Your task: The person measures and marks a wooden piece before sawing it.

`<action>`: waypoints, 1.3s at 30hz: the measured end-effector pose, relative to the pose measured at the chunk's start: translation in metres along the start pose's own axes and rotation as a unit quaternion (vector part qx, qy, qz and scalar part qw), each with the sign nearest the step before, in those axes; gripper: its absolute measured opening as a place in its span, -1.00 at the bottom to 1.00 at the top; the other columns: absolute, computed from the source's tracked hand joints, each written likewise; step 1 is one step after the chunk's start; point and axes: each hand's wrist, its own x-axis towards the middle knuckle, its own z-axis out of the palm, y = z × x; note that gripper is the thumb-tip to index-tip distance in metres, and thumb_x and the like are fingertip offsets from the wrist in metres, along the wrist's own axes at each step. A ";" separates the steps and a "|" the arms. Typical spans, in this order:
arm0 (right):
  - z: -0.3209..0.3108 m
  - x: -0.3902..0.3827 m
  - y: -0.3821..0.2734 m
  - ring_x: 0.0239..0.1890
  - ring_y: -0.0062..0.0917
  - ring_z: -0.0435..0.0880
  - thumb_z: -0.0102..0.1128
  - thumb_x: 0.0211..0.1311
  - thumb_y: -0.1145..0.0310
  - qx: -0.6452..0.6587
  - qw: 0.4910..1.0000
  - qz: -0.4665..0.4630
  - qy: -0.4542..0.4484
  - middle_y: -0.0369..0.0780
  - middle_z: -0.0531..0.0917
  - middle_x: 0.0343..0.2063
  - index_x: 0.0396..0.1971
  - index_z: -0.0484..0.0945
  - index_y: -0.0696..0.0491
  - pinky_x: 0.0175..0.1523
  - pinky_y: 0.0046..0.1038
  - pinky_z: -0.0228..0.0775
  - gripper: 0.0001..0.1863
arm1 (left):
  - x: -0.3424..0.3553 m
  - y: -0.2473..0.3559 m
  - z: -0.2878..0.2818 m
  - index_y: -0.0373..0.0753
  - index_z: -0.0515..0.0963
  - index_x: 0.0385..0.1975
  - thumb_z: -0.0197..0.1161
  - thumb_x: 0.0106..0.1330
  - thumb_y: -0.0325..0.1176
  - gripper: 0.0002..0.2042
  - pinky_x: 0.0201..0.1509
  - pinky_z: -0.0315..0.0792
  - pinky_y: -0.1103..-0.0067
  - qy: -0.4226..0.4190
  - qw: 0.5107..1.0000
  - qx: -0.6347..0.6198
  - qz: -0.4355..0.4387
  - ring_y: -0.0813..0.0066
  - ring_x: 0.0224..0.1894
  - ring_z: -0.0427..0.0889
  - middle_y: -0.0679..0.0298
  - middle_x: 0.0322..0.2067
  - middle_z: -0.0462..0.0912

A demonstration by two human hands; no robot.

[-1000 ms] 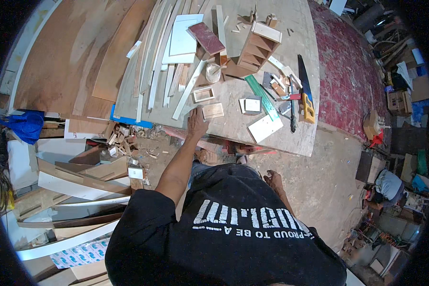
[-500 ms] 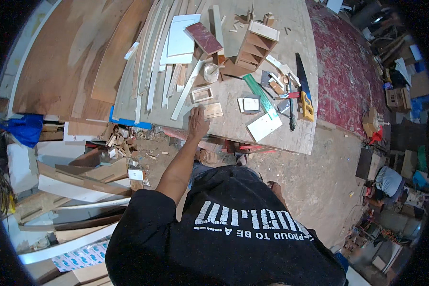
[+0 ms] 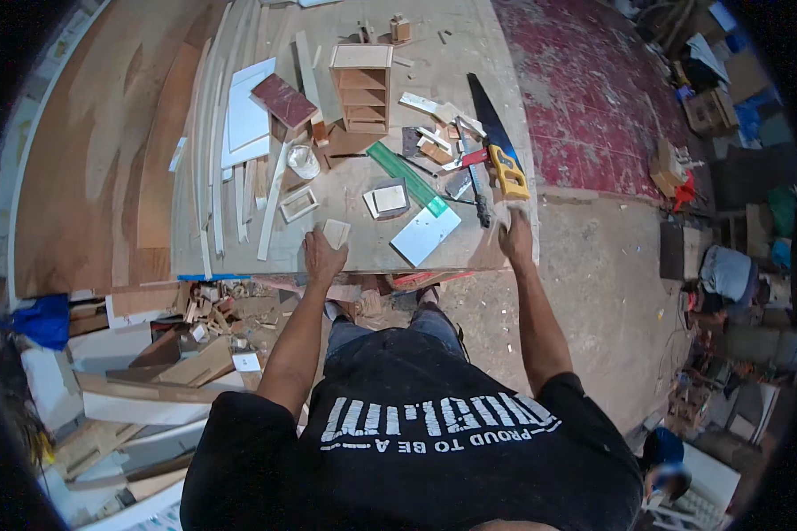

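At the near edge of the workbench [image 3: 283, 252], my left hand [image 3: 325, 258] has its fingers closed at the side of a small flat wooden piece [image 3: 336, 232]. Just beyond it lies a small rectangular wooden frame [image 3: 299, 203]. My right hand [image 3: 516, 239] is by the bench's right front corner, just below the yellow handle of a hand saw [image 3: 508, 170]. Its fingers are blurred, and I cannot tell whether they hold anything. Between my hands are a white panel [image 3: 425, 235], a green ruler [image 3: 407, 179] and a dark-edged square piece [image 3: 387, 199].
A small wooden shelf unit [image 3: 361, 87] stands farther back. Left of it are a dark red block [image 3: 283, 100], a whitish tub [image 3: 304, 161], white boards [image 3: 246, 115] and long strips. A red-handled tool [image 3: 471, 159] lies among offcuts. Scrap wood [image 3: 186, 363] fills the lower left.
The view has swung to the right. My right hand has risen from beside my body to the bench corner. My left hand stays at the small wooden piece, which now lies at a different angle.
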 end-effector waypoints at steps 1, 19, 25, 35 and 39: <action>0.003 0.028 0.006 0.17 -0.03 0.47 0.17 0.12 0.48 -0.041 0.999 -0.015 0.001 0.05 0.50 0.14 0.13 0.42 0.16 0.15 -0.10 0.43 -0.49 | -0.004 0.004 0.002 -0.34 0.35 0.16 0.44 -0.01 -0.25 -0.31 0.22 0.36 0.17 0.024 0.999 -0.043 -0.014 -0.13 0.10 0.44 -0.14 0.00 0.46; -0.090 0.089 0.008 -0.30 -0.04 0.65 0.22 0.34 0.39 0.052 0.989 -0.120 0.061 0.05 0.65 -0.30 -0.01 0.39 0.08 -0.27 -0.17 0.45 -0.70 | -0.069 0.107 0.022 -0.18 0.25 0.20 0.26 0.33 -0.50 -0.53 -0.46 0.54 0.61 -0.153 0.802 -0.561 -0.134 0.44 -0.23 0.66 0.11 -0.17 0.64; -0.189 -0.055 -0.005 -0.36 -0.61 0.52 0.23 0.38 0.25 0.369 0.905 0.084 0.194 -0.33 0.59 -0.39 -0.01 0.51 0.18 -0.27 -0.48 0.40 -0.66 | -0.072 0.179 0.066 -0.15 0.14 0.43 0.25 0.19 -0.66 -0.24 -0.12 0.60 0.44 -0.192 0.856 -0.480 0.028 0.36 -0.08 0.67 0.01 -0.03 0.65; -0.223 -0.267 0.010 -0.65 -0.81 0.28 0.18 0.42 0.07 0.461 0.785 0.338 0.237 -0.48 0.35 -0.67 -0.35 0.56 0.03 -0.55 -0.66 0.09 -0.69 | -0.083 0.284 0.168 -0.14 0.22 0.38 0.16 0.21 -0.52 -0.35 0.26 0.40 0.28 -0.235 0.915 -0.322 0.062 0.02 0.20 0.54 -0.09 0.13 0.56; -0.224 -0.284 0.022 -0.68 -0.81 0.27 0.15 0.43 0.02 0.445 0.782 0.365 0.240 -0.47 0.34 -0.70 -0.36 0.55 0.01 -0.59 -0.67 0.11 -0.66 | -0.083 0.321 0.197 -0.11 0.32 0.33 0.14 0.18 -0.54 -0.39 0.24 0.43 0.27 -0.178 0.933 -0.305 0.076 -0.07 0.17 0.55 -0.14 0.06 0.59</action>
